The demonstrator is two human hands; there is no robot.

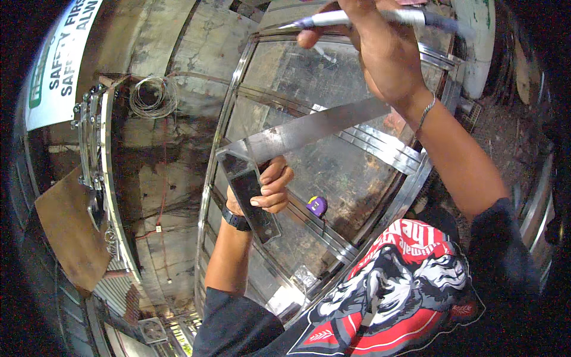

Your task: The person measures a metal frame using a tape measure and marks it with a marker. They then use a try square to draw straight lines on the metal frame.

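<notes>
My left hand (273, 185), with a dark watch at the wrist, is wrapped round the handle of a metal try square (297, 134). Its broad blade slants up to the right, above a frame of shiny metal channels (380, 149). Held high at the upper right, my right hand (389, 65) grips a white and dark pen (380, 17) between the fingers. The pen's pointed tip faces left, and its far end is blurred. A purple and yellow tape measure (317, 206) rests on the frame's lower crosspiece, right of my left hand.
Dark, scuffed sheet panels (297, 71) show between the frame's bars. A wire coil (153, 98) lies at upper left, near a rail with several metal tools (92, 143). Beyond are a brown board (71, 232) and a white printed banner (59, 65).
</notes>
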